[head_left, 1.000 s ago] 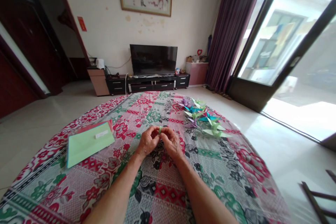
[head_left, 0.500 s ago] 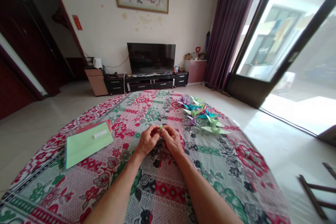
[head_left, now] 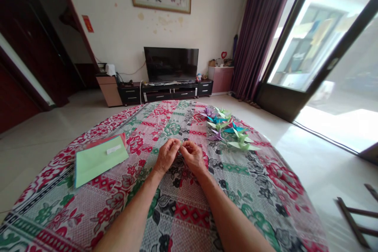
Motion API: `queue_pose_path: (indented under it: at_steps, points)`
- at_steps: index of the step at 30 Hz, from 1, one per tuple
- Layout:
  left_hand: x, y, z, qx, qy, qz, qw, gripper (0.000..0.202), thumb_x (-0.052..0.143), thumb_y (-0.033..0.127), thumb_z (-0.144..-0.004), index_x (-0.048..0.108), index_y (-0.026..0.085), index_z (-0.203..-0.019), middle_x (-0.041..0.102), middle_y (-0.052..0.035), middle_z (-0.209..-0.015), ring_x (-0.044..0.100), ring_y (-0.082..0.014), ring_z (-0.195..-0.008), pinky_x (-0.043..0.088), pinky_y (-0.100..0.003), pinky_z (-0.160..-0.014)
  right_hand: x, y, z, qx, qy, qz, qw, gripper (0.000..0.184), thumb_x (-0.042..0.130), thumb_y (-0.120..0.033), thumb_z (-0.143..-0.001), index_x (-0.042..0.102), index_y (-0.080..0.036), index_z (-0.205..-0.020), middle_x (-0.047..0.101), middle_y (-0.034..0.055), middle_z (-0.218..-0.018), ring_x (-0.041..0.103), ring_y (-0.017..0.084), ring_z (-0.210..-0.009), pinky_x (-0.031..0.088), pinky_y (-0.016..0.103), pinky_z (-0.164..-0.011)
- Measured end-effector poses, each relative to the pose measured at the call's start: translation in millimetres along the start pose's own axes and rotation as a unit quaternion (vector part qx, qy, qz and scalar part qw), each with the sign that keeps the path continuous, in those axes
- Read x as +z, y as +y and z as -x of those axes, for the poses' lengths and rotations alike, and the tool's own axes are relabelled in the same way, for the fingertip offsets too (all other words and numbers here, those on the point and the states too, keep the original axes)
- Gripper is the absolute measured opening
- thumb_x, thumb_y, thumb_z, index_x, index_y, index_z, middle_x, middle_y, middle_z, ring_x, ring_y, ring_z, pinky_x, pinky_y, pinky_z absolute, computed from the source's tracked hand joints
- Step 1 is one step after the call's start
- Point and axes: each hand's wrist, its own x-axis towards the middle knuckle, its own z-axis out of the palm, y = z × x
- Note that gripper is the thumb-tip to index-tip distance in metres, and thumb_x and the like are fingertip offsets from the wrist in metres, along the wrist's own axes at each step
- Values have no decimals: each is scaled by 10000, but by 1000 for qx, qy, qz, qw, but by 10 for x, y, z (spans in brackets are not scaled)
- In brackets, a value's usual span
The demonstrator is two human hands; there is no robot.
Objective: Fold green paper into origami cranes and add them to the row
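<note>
My left hand point(head_left: 167, 155) and my right hand point(head_left: 193, 156) meet over the middle of the table, fingertips pinched together. Between them sits a small piece of light green paper point(head_left: 181, 143), mostly covered by the fingers, so its folded shape cannot be made out. To the right of my hands, several folded paper cranes point(head_left: 217, 126) in green, blue and purple stand grouped on the cloth. On the left lies a stack of coloured paper sheets point(head_left: 97, 163), light green on top with blue and red edges showing below, and a small white strip point(head_left: 113, 149) on it.
A flowered tablecloth point(head_left: 124, 204) covers the round table. Beyond it stand a low black TV cabinet point(head_left: 165, 93) and a television point(head_left: 171, 64). A purple curtain point(head_left: 254, 35) and a glass door are at the right, with a dark wooden frame point(head_left: 354, 216) on the floor.
The fingertips have closed further over the green paper, so less of it shows. My hands stay in nearly the same place, and the view has shifted very slightly.
</note>
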Motion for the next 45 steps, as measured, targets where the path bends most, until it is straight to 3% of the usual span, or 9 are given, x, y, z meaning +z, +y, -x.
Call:
queue_pose_path:
  at_steps: [6,16,23,28,32,40,45]
  points:
    - [16,-75,-45,-41,29,39,998,324,452,485,-809,608,203,-845,572,6,-617,521,-141,-556,417,-241,-531,2,-23,-1,5,5,-1,1000,156,586,-342,-708,560,-189,-729,546,-41,-593,478,90,-509,372,197,-486]
    - [59,-27,-16,-30,38,23,999,279,571,465,-743,580,197,-819,574,18,-646,514,-121,-568,419,-223,-558,9,41,-18,-13,24,40,999,141,577,-323,-721,567,-188,-761,583,-23,-631,528,107,-535,412,213,-516]
    - [33,-75,-33,-72,11,108,991,260,582,440,-739,571,199,-836,559,43,-630,503,-101,-535,404,-209,-520,6,75,-25,-19,16,39,999,137,578,-318,-721,568,-189,-766,574,-21,-634,527,113,-550,423,224,-531]
    - [31,-115,-56,-103,24,169,980,203,603,383,-714,560,188,-747,558,47,-615,512,-92,-542,419,-200,-533,12,113,-25,-31,15,51,998,129,593,-300,-710,568,-186,-766,570,-15,-660,515,109,-577,422,220,-555]
    - [34,-84,-61,-122,43,221,967,180,628,336,-666,554,179,-711,569,46,-604,527,-90,-541,427,-193,-525,15,69,-25,-7,16,25,1000,139,585,-301,-704,544,-179,-757,537,-38,-622,491,96,-552,405,206,-540]
    - [35,-25,-90,-187,124,269,937,205,598,330,-630,547,172,-752,625,16,-630,578,-122,-481,429,-218,-444,9,79,-72,27,91,-25,995,115,533,-306,-711,499,-207,-759,544,-50,-668,510,98,-566,439,214,-554]
    - [61,-26,-91,-165,153,238,945,308,623,242,-596,552,179,-889,632,31,-629,578,-117,-480,427,-206,-453,26,98,-67,19,95,-20,995,228,553,-271,-686,498,-208,-898,599,-35,-723,565,111,-605,457,224,-588]
